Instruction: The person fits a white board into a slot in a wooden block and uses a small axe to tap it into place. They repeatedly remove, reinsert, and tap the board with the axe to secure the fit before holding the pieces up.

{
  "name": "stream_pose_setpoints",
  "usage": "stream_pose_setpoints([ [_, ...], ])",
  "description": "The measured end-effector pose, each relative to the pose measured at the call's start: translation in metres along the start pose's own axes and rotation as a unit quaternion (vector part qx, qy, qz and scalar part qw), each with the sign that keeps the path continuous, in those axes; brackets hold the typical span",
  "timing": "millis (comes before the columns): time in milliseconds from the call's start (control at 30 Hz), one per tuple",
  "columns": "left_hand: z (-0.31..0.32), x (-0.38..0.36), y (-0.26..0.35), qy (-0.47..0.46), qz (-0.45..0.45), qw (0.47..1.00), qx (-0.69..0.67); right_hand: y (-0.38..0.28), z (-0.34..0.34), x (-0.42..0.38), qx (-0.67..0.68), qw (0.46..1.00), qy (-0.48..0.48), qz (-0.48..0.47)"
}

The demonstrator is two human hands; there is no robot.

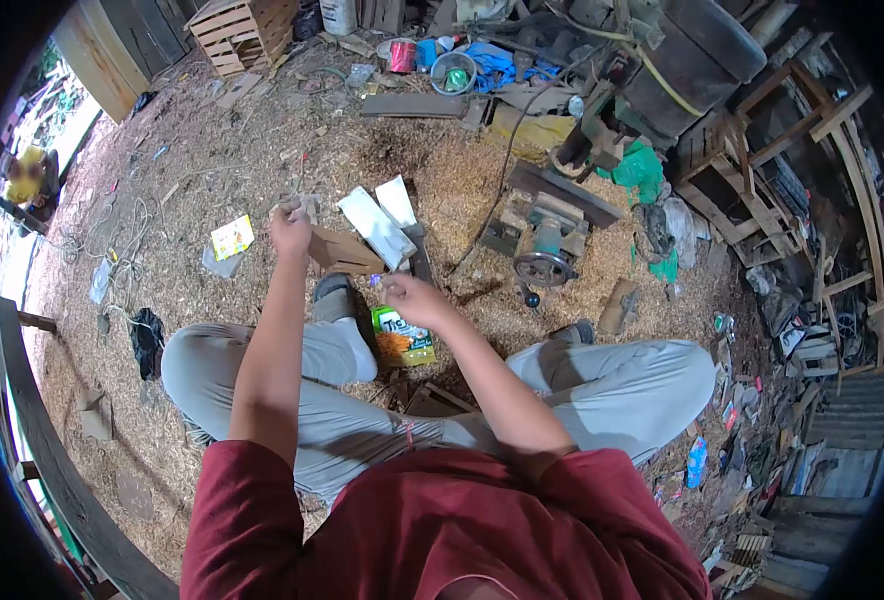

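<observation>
My left hand is closed beside the left end of a brown wooden piece; what its fingers hold, if anything, is too small to tell. Fingers curled together, my right hand is over the top of a green packet with an orange patch. Its grip hides whatever it may hold. Between and beyond the hands lie two white-faced blocks, the nearer one leaning by a dark grey piece. The wooden piece reaches toward these blocks.
A metal vise-like tool with a handwheel stands to the right. A yellow and white packet lies left. Beyond are a grey bucket, blue cloth and a wooden crate. A person is at far left.
</observation>
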State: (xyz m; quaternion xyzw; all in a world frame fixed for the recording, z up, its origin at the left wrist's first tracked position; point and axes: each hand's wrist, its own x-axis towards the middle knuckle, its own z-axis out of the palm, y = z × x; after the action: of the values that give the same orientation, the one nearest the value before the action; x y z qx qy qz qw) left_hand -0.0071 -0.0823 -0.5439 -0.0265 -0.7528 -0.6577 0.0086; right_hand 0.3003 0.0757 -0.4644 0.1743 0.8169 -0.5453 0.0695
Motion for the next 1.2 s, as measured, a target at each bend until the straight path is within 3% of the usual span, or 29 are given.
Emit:
stream_pose_setpoints([
  [67, 0.01, -0.008, 0.02, -0.014, 0.015, 1.0, -0.003, 0.022, 0.004, 0.006, 0.018, 0.999, -0.017, -0.044],
  [167, 0.027, -0.037, 0.074, -0.04, 0.015, 0.999, 0.017, -0.001, -0.015, -0.006, 0.018, 0.999, 0.002, -0.027],
  [200, 0.033, -0.046, 0.095, -0.046, 0.0, 0.998, 0.037, -0.005, -0.019, -0.008, -0.009, 0.998, 0.043, -0.042],
  [233, 0.037, -0.051, 0.111, -0.044, -0.024, 0.998, -0.035, -0.009, -0.022, -0.009, -0.034, 0.994, 0.084, -0.055],
  [367, 0.028, -0.048, 0.162, -0.053, -0.008, 0.993, -0.106, -0.042, -0.031, -0.019, -0.09, 0.974, 0.157, -0.134],
  [400, 0.022, -0.05, 0.182, -0.061, -0.032, 0.989, -0.13, -0.045, -0.031, -0.018, -0.087, 0.974, 0.158, -0.138],
  [467, 0.007, -0.051, 0.217, -0.068, -0.05, 0.985, -0.153, -0.055, -0.034, -0.015, -0.107, 0.937, 0.248, -0.223],
  [533, -0.011, -0.051, 0.243, -0.122, -0.109, 0.952, -0.257, -0.075, -0.047, -0.021, -0.116, 0.933, 0.271, -0.204],
  [600, -0.027, -0.067, 0.291, -0.112, -0.113, 0.952, -0.261, -0.082, -0.066, -0.028, -0.126, 0.889, 0.359, -0.256],
  [667, -0.038, -0.082, 0.335, -0.123, -0.191, 0.938, -0.261, -0.084, -0.092, -0.033, -0.156, 0.864, 0.394, -0.271],
  [700, -0.051, -0.075, 0.344, -0.193, -0.238, 0.917, -0.254, -0.084, -0.108, -0.036, -0.16, 0.874, 0.374, -0.267],
  [767, -0.063, -0.066, 0.354, -0.223, -0.228, 0.906, -0.278, -0.086, -0.139, -0.045, -0.166, 0.878, 0.362, -0.265],
  [867, -0.062, -0.061, 0.37, -0.259, -0.225, 0.89, -0.3, -0.094, -0.178, -0.07, -0.023, 0.908, 0.315, -0.275],
  [933, -0.058, -0.055, 0.372, -0.253, -0.28, 0.86, -0.343, -0.106, -0.19, -0.093, -0.042, 0.893, 0.35, -0.28],
  [967, -0.057, -0.059, 0.379, -0.301, -0.31, 0.828, -0.358, -0.115, -0.195, -0.108, -0.019, 0.886, 0.361, -0.289],
  [1000, -0.055, -0.066, 0.383, -0.31, -0.305, 0.826, -0.359, -0.12, -0.199, -0.119, 0.004, 0.878, 0.373, -0.299],
  [1067, -0.052, -0.084, 0.39, -0.279, -0.251, 0.879, -0.295, -0.123, -0.208, -0.135, 0.002, 0.869, 0.384, -0.312],
  [1200, -0.048, -0.111, 0.398, -0.273, -0.208, 0.883, -0.319, -0.146, -0.216, -0.183, -0.075, 0.832, 0.412, -0.365],
])
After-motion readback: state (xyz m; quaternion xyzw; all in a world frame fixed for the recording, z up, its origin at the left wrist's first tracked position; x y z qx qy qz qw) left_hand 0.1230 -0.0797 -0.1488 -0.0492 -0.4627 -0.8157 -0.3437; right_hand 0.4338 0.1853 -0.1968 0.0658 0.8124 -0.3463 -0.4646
